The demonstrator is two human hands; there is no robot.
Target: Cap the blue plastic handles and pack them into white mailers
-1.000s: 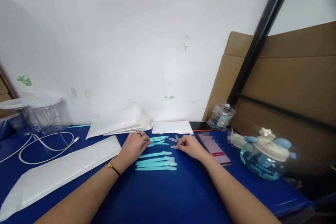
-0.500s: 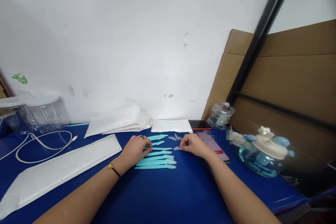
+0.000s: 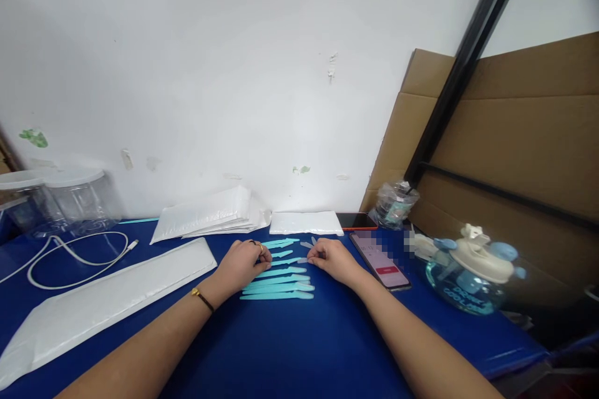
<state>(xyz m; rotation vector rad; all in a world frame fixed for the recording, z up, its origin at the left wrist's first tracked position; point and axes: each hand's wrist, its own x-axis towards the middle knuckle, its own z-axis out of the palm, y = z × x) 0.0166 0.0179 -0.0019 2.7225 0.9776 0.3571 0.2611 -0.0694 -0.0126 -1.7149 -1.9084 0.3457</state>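
Several thin teal plastic sticks [image 3: 281,287] lie side by side on the blue table [image 3: 299,343], with a few more teal sticks [image 3: 279,242] further back. My left hand [image 3: 243,265] pinches the left end of one teal stick [image 3: 286,260]. My right hand [image 3: 330,259] pinches a small pale tip piece [image 3: 302,260] right at that stick's right end. A few loose pale tips [image 3: 309,244] lie just behind my right hand.
Two phones [image 3: 381,259] lie right of my right hand, beside a blue water jug [image 3: 470,277]. White padded envelopes [image 3: 107,299] and a white cable [image 3: 70,259] lie to the left, clear jars [image 3: 79,199] behind. Cardboard [image 3: 515,137] leans at the right.
My hands have drawn closer together. My right hand brought the pale tip leftward to the end of the teal stick that my left hand holds.
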